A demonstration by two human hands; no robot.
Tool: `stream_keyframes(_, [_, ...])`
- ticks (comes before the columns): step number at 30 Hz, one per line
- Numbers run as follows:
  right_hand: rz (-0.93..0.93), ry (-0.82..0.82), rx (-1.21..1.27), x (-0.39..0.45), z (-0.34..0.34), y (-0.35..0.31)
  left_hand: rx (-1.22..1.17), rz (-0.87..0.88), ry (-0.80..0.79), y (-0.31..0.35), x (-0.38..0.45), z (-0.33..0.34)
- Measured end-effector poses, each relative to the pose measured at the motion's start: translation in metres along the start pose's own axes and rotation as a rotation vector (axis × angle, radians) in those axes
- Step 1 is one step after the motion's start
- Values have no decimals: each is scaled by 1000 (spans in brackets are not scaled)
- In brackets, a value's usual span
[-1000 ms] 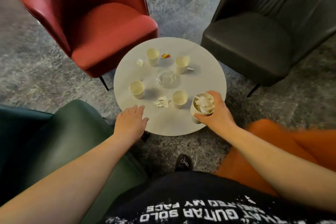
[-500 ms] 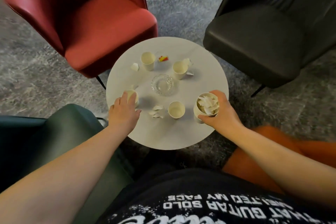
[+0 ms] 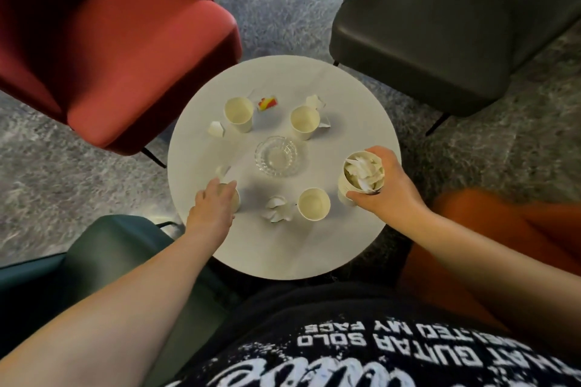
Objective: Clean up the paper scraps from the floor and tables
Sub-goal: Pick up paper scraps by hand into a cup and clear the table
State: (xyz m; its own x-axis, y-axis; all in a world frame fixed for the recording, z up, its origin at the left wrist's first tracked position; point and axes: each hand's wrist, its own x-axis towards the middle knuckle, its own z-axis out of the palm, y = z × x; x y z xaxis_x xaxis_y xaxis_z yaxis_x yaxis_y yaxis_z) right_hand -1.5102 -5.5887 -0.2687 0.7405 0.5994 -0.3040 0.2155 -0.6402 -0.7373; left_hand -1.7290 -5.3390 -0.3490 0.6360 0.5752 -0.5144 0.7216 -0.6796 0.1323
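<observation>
On the round white table (image 3: 283,248) my right hand (image 3: 388,190) grips a paper cup (image 3: 361,177) stuffed with white paper scraps, at the right edge. My left hand (image 3: 212,206) lies palm down over a paper cup (image 3: 235,199) at the left front. Its fingers stretch forward, and their tips are just short of a small scrap (image 3: 222,170). A crumpled heap of scraps (image 3: 278,209) lies between that cup and an empty cup (image 3: 313,203). More scraps lie at the far left (image 3: 216,129) and beside the back right cup (image 3: 314,101).
Two more empty cups (image 3: 239,111) (image 3: 304,121) stand at the back, with a red and yellow wrapper (image 3: 267,103) between them. A glass ashtray (image 3: 276,155) sits mid-table. A red chair (image 3: 125,56), a black chair (image 3: 440,28), a green seat (image 3: 103,248) and an orange seat (image 3: 503,229) ring the table on grey carpet.
My left hand has moved forward from the table's near edge onto the left front cup. The view has closed in on the table. My right hand still holds the filled cup.
</observation>
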Motion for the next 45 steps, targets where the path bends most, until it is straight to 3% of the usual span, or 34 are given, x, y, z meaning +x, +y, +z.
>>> stream_keyframes(8, [85,63,44,7,13,-4,-143,104,164,8,29,-37])
stream_keyframes(14, [116,108,72,8,18,-8,-408,117,538,25,59,-83])
stream_keyframes(16, [130,116,96,7,18,-8,-501,110,590,28,73,-99])
stream_keyframes(23, [162,144,115,8,21,-4,-341,72,465,34,115,-113])
stream_keyframes(38, [257,219,135,2,32,18,-150,160,124,35,149,-82])
stream_keyframes(40, [265,224,143,3,32,19,-184,177,161,39,145,-84])
stream_keyframes(45, [276,235,175,7,30,20,-405,420,492,77,127,-98])
